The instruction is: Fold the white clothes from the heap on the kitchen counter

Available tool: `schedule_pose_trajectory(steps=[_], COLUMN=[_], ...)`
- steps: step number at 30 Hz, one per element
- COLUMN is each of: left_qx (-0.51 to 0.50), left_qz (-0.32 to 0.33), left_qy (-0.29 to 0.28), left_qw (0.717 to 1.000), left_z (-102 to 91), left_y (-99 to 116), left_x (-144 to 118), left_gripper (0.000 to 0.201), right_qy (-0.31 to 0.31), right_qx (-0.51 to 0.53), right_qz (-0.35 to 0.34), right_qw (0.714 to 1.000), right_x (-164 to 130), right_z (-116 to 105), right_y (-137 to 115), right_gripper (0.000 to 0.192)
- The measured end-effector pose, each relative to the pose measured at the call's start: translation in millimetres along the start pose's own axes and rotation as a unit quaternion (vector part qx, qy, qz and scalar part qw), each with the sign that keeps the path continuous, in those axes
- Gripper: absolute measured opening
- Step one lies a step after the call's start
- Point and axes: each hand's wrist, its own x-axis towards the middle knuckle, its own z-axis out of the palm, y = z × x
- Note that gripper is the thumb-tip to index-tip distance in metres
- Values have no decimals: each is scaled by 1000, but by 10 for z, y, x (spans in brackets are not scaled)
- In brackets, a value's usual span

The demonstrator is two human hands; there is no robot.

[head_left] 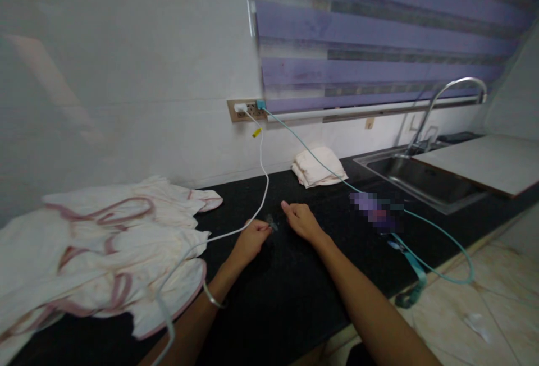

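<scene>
Mind the white cable [266, 189] beside your left hand [251, 238]; it and your right hand [302, 221] look loosely curled, any grip I can't tell.

The left forearm [193, 324] and right forearm [362, 298] are showing bare, each tapering from a broader section near the lower edge of view to a narrower wrist. The left hand [251, 238] and right hand [304, 221] are likewise showing bare, each joining its forearm with the wrist uncovered. A single bangle [210, 297] is encircling the left forearm behind the wrist; it is presenting as a slim, curved band of pale, silvery colour. Its fine surface detail is appearing too blurred to read.
</scene>
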Motion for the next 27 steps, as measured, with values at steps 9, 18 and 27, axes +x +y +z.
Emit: schedule_pose_trajectory(steps=[9, 18, 27], left_qx=[43, 54, -46], left_qz=[-3, 29, 59], left_qy=[-34, -33, -52], left_qw=[999, 998, 996], left_z=[20, 3, -54], left_y=[27, 66, 147], left_x=[-47, -60, -83], left_gripper=[46, 50, 24], right_qy=[75, 83, 49], right_qx=[2, 67, -8], right_qz=[72, 8, 59], right_qw=[995, 994, 997], right_x=[85, 50, 23], right_z=[87, 40, -8], right_y=[91, 36, -13], right_gripper=[27, 21, 22])
